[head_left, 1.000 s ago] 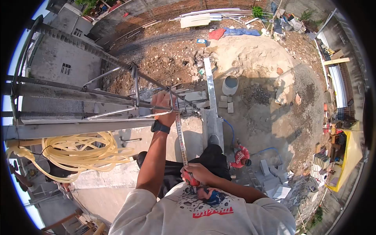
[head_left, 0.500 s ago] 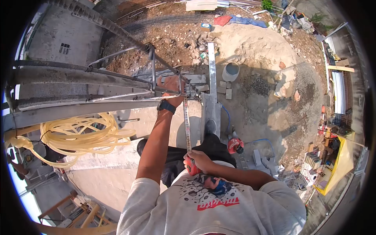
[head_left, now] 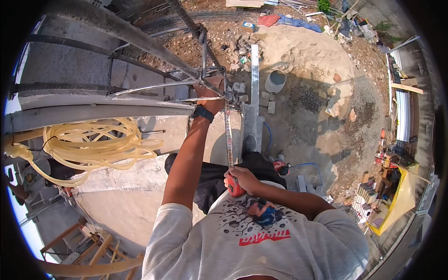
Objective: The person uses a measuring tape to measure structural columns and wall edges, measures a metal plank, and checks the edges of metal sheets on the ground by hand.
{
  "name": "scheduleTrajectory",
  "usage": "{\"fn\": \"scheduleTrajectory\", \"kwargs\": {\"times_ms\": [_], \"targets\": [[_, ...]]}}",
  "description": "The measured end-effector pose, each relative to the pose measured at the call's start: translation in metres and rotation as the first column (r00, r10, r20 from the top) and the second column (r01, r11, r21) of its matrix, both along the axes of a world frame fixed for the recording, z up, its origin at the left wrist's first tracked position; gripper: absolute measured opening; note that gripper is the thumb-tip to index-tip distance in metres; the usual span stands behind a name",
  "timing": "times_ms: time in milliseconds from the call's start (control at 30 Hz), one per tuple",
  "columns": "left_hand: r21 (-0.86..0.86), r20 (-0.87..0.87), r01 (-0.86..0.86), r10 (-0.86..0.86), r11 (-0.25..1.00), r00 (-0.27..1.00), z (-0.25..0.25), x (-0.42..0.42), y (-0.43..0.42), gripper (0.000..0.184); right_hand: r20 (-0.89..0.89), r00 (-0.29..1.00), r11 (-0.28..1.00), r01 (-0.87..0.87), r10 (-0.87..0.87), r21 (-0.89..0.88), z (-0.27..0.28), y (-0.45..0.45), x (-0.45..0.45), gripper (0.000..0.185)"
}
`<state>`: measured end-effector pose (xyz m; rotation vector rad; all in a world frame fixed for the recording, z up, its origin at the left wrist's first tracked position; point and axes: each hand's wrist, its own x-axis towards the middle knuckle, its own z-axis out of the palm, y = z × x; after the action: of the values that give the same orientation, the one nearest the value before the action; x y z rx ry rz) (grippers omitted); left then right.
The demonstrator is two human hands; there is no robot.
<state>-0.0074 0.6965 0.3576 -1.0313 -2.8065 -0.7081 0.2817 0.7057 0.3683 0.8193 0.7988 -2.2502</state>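
Observation:
A red tape measure (head_left: 236,187) sits in my right hand (head_left: 246,180), close to my shirt front, with my fingers wrapped around its case. Its blade (head_left: 229,135) is pulled out and runs away from me to the end of a steel bar frame (head_left: 204,58). My left hand (head_left: 211,95) reaches to that end of the frame, with a watch on its wrist. It is closed among the bars, close to the far end of the blade. Bars cross in front of its fingers, so what they grip is hidden.
Coiled pale hose (head_left: 93,149) lies at left on the wall ledge. Beyond a long straight metal bar (head_left: 255,79), a white bucket (head_left: 276,81) and several blocks (head_left: 268,100) stand on the ground below. A sand heap (head_left: 303,51) lies farther off. A red-and-black object (head_left: 280,166) is near my leg.
The steel frame appears higher and nearer in view. Both hands and the tape have shifted slightly right and up in view; the blade stays stretched between them.

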Motion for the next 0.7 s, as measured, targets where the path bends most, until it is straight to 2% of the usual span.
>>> {"fn": "scheduleTrajectory", "kwargs": {"times_ms": [33, 100, 333, 467, 633, 700], "targets": [[0.005, 0.0, 0.001, -0.001, 1.0, 1.0, -0.001, -0.001, 0.0, 0.03, 0.016, 1.0, 1.0, 0.0, 0.0, -0.015, 0.003, 0.002, -0.001, 0.036], [0.002, 0.025, 0.032, -0.032, 0.999, 0.999, -0.002, -0.003, -0.001, 0.017, 0.019, 1.0, 1.0, 0.0, 0.0, -0.01, 0.002, 0.003, -0.001, 0.037], [0.096, 0.025, 0.037, -0.04, 0.995, 0.999, 0.009, 0.0, 0.003, 0.011, 0.011, 1.0, 1.0, 0.005, -0.005, -0.025, -0.005, 0.0, 0.001, 0.036], [0.128, 0.01, 0.065, -0.067, 0.99, 0.998, 0.013, 0.0, 0.005, 0.011, 0.007, 1.0, 1.0, 0.014, -0.014, -0.021, -0.003, -0.002, 0.001, 0.036], [0.194, -0.129, 0.125, -0.101, 0.973, 0.987, 0.008, -0.003, 0.004, 0.014, 0.012, 1.0, 0.997, -0.012, 0.013, -0.076, 0.003, 0.002, -0.002, 0.032], [0.189, -0.11, 0.115, -0.095, 0.975, 0.989, 0.009, -0.004, 0.005, 0.015, 0.009, 1.0, 0.998, -0.015, 0.015, -0.069, 0.004, 0.003, -0.003, 0.033]]}}
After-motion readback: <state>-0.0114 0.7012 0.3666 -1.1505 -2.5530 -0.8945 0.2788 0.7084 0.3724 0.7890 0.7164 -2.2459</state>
